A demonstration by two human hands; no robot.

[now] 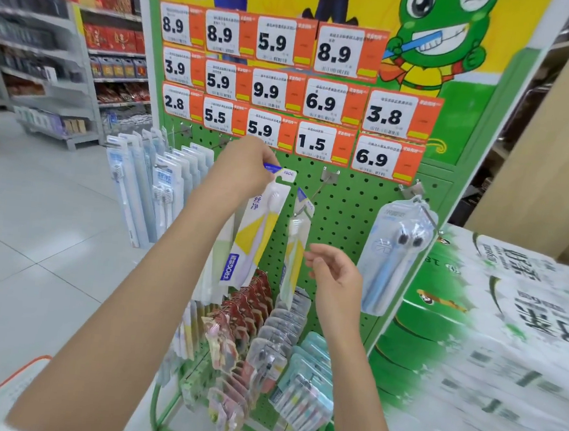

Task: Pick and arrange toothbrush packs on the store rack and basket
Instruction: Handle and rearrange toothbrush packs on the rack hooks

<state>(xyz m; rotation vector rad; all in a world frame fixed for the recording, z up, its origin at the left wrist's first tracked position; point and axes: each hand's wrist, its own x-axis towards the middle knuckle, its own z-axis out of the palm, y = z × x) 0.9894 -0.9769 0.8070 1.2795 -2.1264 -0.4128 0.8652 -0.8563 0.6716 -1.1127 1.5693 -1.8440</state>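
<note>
Centrally, the left hand [246, 167] pinches the top of a yellow-and-white toothbrush pack [257, 237] against the green pegboard rack [346, 203], apparently to hang it there, while the right hand [335, 273], released, hovers beside a hanging pack [295, 250] at lower centre.

A white-and-yellow toothbrush pack [257, 237] tilts before the green pegboard rack [345, 213], its top pinched by the left hand [246, 167]; a matching pack [295, 247] hangs from a hook [316, 194] beside it.
</note>
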